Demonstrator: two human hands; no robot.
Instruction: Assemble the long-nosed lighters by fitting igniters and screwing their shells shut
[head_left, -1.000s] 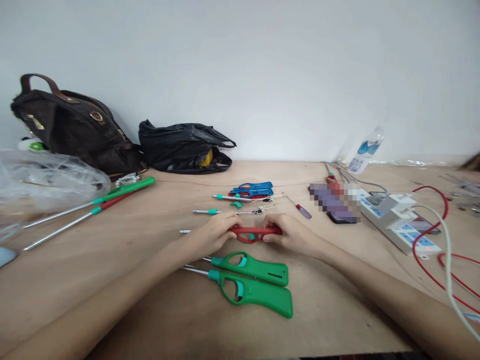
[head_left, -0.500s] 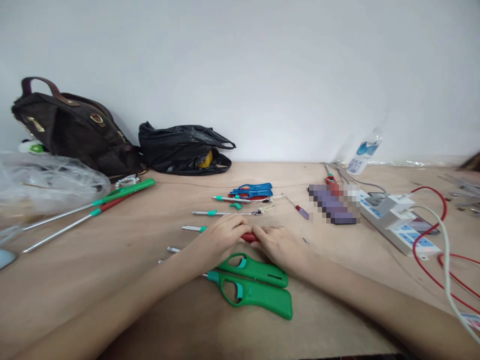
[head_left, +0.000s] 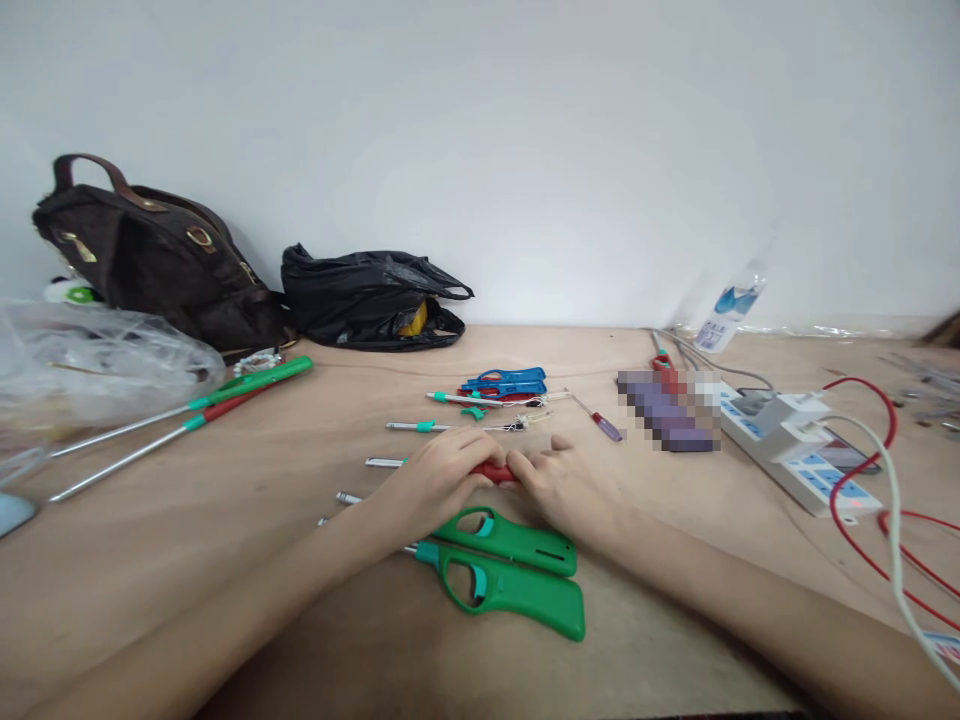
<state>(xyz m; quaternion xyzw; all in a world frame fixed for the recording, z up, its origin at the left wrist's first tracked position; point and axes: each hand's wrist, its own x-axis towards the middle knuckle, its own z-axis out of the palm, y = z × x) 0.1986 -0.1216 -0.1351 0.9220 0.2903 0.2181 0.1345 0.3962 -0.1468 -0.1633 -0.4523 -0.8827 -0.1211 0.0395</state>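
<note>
My left hand and my right hand lie close together on a red long-nosed lighter, fingers curled over its handle. Only a strip of red shows between the hands, and its metal tube sticks out to the left. Just in front of my hands lie two green lighters side by side, handles to the right. Behind my hands lie loose metal tubes with teal collars and blue and red lighter shells.
A brown handbag and a black plastic bag stand at the wall. Long green and red lighters and a clear bag lie left. A small screwdriver, power strip, red cable and bottle are right.
My hands have drawn the red lighter nearer and closed in over it, so most of its handle is now covered. The right hand's fingers have lifted slightly.
</note>
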